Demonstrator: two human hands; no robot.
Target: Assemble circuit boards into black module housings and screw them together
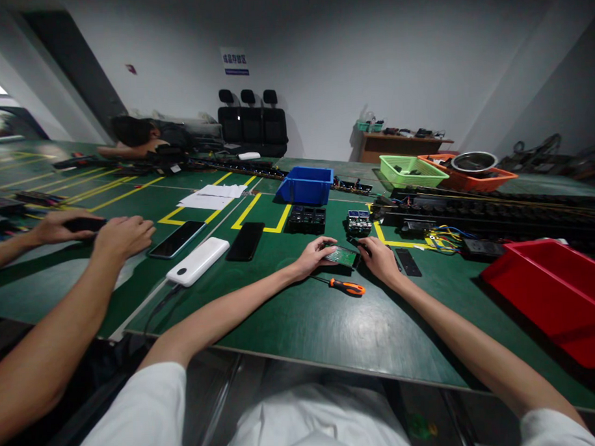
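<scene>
My left hand [312, 258] grips the left end of a green circuit board [342, 255], which seems to sit in a dark casing just above the green table. At the board's right end is my right hand [379, 259], its fingers closed together; a small dark piece shows at the fingertips, too small to name. Below the board lies a screwdriver [347, 287] with an orange and black handle, its shaft pointing left. A flat black plate [409, 263] rests beside my right hand. Beyond my hands stand two small dark blocks of modules, one silvery [358, 222] and one black [307, 219].
Left of me are a white power bank [198, 261] with a cable and two phones [178, 239]. A co-worker's hands [122, 239] hold a dark object at far left. A blue bin [306, 185], a red bin [548, 292], long black assemblies [502, 209] and coloured wires surround the workspace.
</scene>
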